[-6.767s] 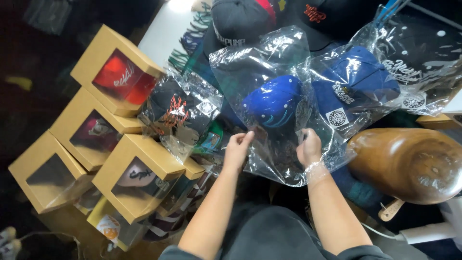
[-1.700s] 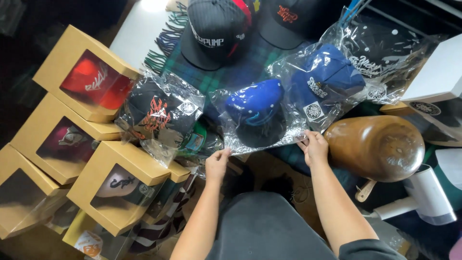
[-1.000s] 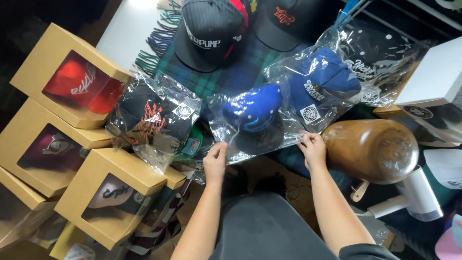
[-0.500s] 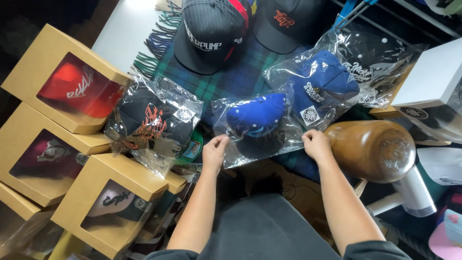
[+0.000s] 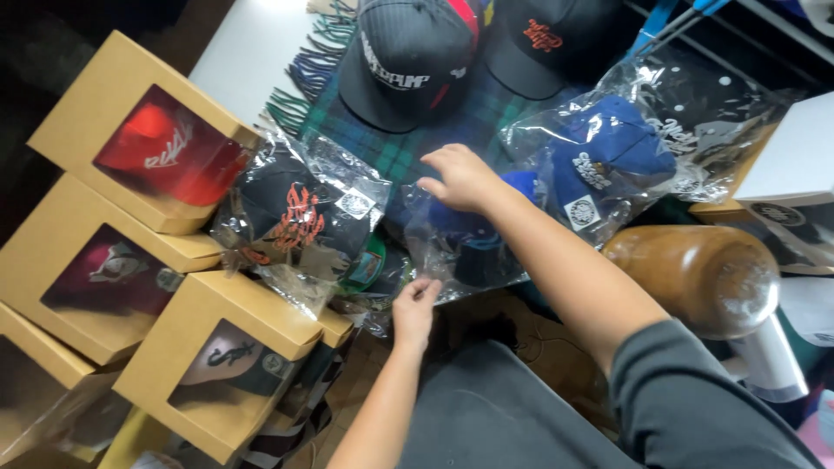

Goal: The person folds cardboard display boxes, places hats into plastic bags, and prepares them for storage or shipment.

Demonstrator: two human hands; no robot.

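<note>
Two hands are on the bagged blue cap (image 5: 473,239) lying on the plaid cloth (image 5: 408,148): your left hand (image 5: 415,308) pinches the bag's near edge between curled fingers, and your right hand (image 5: 460,176) rests on its far side, fingers bent and slightly spread. Beside it lie a bagged black cap (image 5: 291,217) and another bagged blue cap (image 5: 608,152).

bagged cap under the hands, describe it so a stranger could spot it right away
On the plaid cloth, in front of the two bare caps, lies a blue cap in a clear bag. The right hand rests on it; the left hand pinches its near edge.
</note>
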